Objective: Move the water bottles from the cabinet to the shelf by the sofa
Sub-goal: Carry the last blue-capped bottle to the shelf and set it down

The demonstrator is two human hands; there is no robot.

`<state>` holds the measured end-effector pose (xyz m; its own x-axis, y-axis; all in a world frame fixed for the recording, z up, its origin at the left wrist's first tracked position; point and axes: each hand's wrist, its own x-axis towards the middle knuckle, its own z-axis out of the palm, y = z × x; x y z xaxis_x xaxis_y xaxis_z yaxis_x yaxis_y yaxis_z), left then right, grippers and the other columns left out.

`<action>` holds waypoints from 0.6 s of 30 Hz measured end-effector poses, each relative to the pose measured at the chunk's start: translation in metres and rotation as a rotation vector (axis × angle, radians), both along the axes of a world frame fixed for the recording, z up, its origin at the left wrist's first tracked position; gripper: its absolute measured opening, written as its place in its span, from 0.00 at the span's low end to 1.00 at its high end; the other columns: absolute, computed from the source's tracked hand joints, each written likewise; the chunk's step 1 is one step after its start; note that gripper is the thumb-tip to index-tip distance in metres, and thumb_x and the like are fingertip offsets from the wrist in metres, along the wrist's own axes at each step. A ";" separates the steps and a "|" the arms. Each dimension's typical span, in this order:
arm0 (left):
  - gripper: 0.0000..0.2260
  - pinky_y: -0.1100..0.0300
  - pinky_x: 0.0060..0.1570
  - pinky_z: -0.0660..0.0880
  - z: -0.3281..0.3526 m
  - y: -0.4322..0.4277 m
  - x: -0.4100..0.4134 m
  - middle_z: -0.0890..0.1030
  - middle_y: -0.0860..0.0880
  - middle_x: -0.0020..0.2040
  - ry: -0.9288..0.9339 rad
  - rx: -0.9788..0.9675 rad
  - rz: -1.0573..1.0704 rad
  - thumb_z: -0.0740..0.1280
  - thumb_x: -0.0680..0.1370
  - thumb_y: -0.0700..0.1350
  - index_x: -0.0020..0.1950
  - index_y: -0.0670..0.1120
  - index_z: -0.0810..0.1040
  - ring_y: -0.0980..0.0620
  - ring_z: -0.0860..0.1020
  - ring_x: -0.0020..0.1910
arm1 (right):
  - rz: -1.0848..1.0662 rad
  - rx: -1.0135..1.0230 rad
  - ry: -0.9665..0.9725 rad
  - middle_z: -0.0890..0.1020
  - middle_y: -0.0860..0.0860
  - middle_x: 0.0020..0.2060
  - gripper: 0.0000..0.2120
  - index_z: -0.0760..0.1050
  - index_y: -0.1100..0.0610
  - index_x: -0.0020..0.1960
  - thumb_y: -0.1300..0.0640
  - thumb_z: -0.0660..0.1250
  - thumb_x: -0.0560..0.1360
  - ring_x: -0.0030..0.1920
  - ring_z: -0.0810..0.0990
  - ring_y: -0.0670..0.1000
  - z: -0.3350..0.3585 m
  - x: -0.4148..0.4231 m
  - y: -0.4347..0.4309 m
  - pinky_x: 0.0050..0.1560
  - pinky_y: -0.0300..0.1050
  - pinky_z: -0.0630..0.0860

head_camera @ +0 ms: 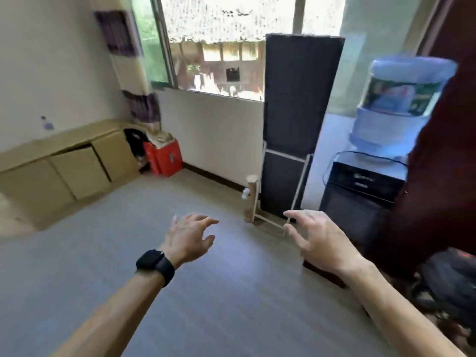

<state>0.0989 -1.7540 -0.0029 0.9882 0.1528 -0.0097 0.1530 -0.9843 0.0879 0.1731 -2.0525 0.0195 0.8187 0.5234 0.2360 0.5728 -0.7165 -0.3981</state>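
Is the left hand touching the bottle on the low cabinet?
Apart. Head view: left hand hangs open over floor; bottle stands far off on the cabinet.

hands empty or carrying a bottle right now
Empty. The left hand and the right hand are held out over the floor, fingers spread and loosely bent, with nothing in either.

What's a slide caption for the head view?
Left hand and right hand, both empty, held out over the floor; low cabinet at left, water dispenser at right.
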 end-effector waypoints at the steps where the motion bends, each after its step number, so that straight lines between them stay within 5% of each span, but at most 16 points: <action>1: 0.21 0.43 0.73 0.56 0.009 0.040 -0.006 0.69 0.56 0.72 -0.023 0.021 0.050 0.59 0.80 0.58 0.73 0.62 0.65 0.53 0.63 0.73 | 0.049 0.001 -0.016 0.76 0.42 0.65 0.19 0.72 0.45 0.70 0.42 0.60 0.80 0.70 0.67 0.46 0.007 0.007 0.041 0.71 0.44 0.64; 8: 0.24 0.42 0.72 0.57 0.070 0.258 -0.043 0.67 0.54 0.74 -0.082 0.123 0.376 0.60 0.78 0.59 0.75 0.61 0.63 0.52 0.62 0.74 | 0.264 -0.009 -0.118 0.72 0.39 0.68 0.21 0.66 0.39 0.71 0.37 0.55 0.79 0.72 0.63 0.46 0.052 0.041 0.283 0.71 0.45 0.64; 18: 0.26 0.45 0.70 0.61 0.093 0.443 -0.030 0.66 0.54 0.75 -0.214 0.154 0.575 0.60 0.77 0.60 0.75 0.64 0.61 0.51 0.62 0.74 | 0.454 0.060 -0.170 0.71 0.40 0.70 0.21 0.67 0.40 0.71 0.38 0.57 0.79 0.72 0.64 0.48 0.095 0.117 0.516 0.69 0.50 0.67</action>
